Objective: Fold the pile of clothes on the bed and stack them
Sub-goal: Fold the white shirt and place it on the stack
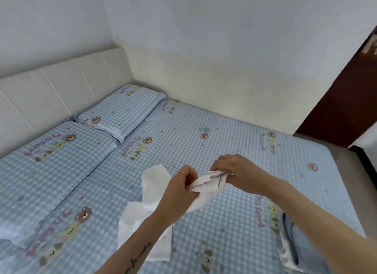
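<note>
Above the middle of the bed I hold a small white garment (206, 185) with a thin grey line on it. My left hand (183, 184), a gold ring on one finger, pinches its left end. My right hand (234, 170) grips its right end, fingers curled over the bunched cloth. The lower part of the garment hangs down toward the sheet. A larger white garment (146, 218) lies spread and wrinkled on the bed below my left forearm. Light blue and white clothes (289, 245) lie heaped at the bed's right front edge, partly hidden by my right arm.
The bed (224, 135) has a blue checked sheet with bear prints. Two matching pillows (122, 110) lie at the far left against a cream padded headboard (61, 86). A white wall runs along the far side. A dark brown door (342, 102) stands at the right.
</note>
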Demonstrator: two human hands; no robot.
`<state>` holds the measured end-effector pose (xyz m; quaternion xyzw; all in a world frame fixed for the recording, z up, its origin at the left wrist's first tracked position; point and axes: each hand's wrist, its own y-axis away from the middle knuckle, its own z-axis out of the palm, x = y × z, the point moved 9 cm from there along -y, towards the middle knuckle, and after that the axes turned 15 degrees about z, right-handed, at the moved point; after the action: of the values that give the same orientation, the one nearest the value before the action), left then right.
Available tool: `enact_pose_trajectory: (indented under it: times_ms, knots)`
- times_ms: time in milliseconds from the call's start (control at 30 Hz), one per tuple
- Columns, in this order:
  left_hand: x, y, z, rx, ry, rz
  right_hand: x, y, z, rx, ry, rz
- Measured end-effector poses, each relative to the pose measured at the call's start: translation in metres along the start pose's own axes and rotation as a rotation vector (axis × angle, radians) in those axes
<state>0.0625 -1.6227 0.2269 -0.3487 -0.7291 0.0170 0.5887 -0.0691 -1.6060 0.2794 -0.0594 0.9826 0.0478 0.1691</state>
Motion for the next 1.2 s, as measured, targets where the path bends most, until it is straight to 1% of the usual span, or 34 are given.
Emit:
enact_pose_trajectory:
  times_ms: [167, 267, 367, 433, 467, 533, 600, 700, 733, 767, 800, 833, 867, 900, 933, 967, 1000, 1067, 1133, 1200]
  knots:
    - [-0.081, 0.103, 0.150, -0.208, -0.066, -0.210, 0.116, 0.084, 0.123, -0.166, 0.091, 0.121]
    - [-0.118, 0.165, 0.235, -0.333, -0.075, -0.214, 0.170, 0.144, 0.203, -0.265, 0.118, 0.173]
    - [-0.153, 0.234, 0.315, -0.564, -0.171, -0.188, 0.217, 0.205, 0.293, -0.470, 0.128, 0.225]
    - [-0.173, 0.277, 0.352, -0.763, -0.211, -0.228, 0.233, 0.238, 0.340, -0.613, 0.142, 0.244]
    - [-0.182, 0.298, 0.368, -0.847, -0.216, -0.235, 0.241, 0.252, 0.361, -0.607, 0.146, 0.237]
    - [-0.193, 0.327, 0.387, -0.896, -0.214, -0.156, 0.255, 0.271, 0.399, -0.634, 0.204, 0.292]
    - [-0.207, 0.346, 0.392, -0.965, -0.281, -0.164, 0.265, 0.282, 0.428, -0.599, 0.246, 0.317]
    - [-0.221, 0.365, 0.392, -1.009, -0.369, -0.161, 0.275, 0.294, 0.461, -0.558, 0.102, 0.390]
    - [-0.221, 0.371, 0.389, -1.027, -0.393, -0.158, 0.276, 0.292, 0.464, -0.538, 0.039, 0.454]
    - [-0.219, 0.373, 0.384, -1.025, -0.415, -0.142, 0.281, 0.293, 0.460, -0.428, -0.022, 0.513]
    - [-0.219, 0.372, 0.372, -0.997, -0.427, -0.149, 0.287, 0.292, 0.453, -0.381, -0.110, 0.638]
    - [-0.220, 0.370, 0.357, -0.932, -0.426, -0.164, 0.290, 0.295, 0.459, -0.436, -0.178, 0.732]
    - [-0.223, 0.366, 0.334, -0.827, -0.408, -0.191, 0.279, 0.292, 0.460, -0.479, -0.106, 0.664]
    - [-0.231, 0.362, 0.307, -0.685, -0.399, -0.245, 0.278, 0.289, 0.464, -0.508, -0.120, 0.688]
    - [-0.244, 0.359, 0.275, -0.534, -0.398, -0.345, 0.275, 0.280, 0.459, -0.480, -0.146, 0.704]
    - [-0.259, 0.356, 0.234, -0.389, -0.434, -0.472, 0.268, 0.265, 0.456, -0.509, -0.145, 0.739]
    - [-0.273, 0.355, 0.195, -0.267, -0.474, -0.598, 0.260, 0.247, 0.447, -0.490, -0.166, 0.753]
    - [-0.299, 0.346, 0.115, -0.082, -0.579, -0.743, 0.230, 0.194, 0.433, -0.384, -0.221, 0.693]
    - [-0.322, 0.330, 0.046, 0.059, -0.652, -0.820, 0.195, 0.139, 0.421, -0.291, -0.279, 0.644]
    - [-0.349, 0.314, -0.012, 0.168, -0.660, -0.885, 0.156, 0.075, 0.414, -0.204, -0.293, 0.607]
